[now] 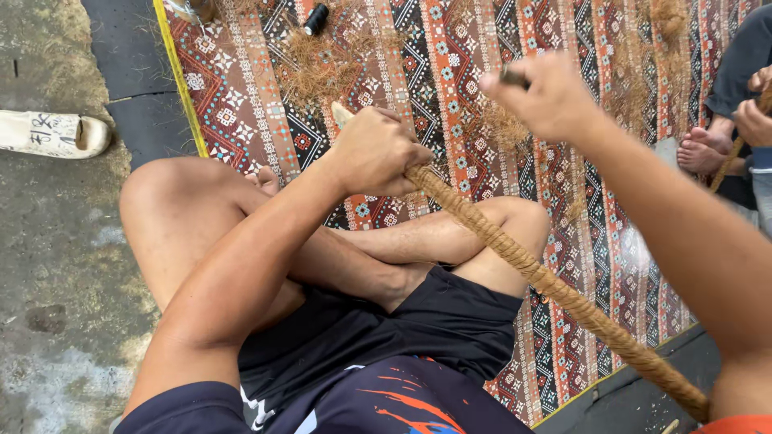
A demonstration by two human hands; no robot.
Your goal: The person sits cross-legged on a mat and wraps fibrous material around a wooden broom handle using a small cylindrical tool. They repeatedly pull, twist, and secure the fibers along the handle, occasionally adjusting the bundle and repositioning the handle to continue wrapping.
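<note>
The fibre-wrapped stick (555,289) runs from near the body up into the left hand (374,153), whose fingers are closed tightly around it, probably to keep it steady. Just beyond these fingers the right hand (547,96) is raised and pinches a small dark object, which looks like pulling the binding tight. Farther away, loose fibres (322,68) and a black spool (315,19) lie on the patterned mat (241,96).

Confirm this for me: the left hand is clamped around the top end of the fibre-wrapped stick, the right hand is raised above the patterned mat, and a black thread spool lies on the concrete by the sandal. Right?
Not quite. The head view shows the black thread spool lying on the patterned mat among loose fibres, not on the concrete by the sandal. The rest holds: the left hand is clamped around the fibre-wrapped stick, and the right hand is raised above the mat.
</note>
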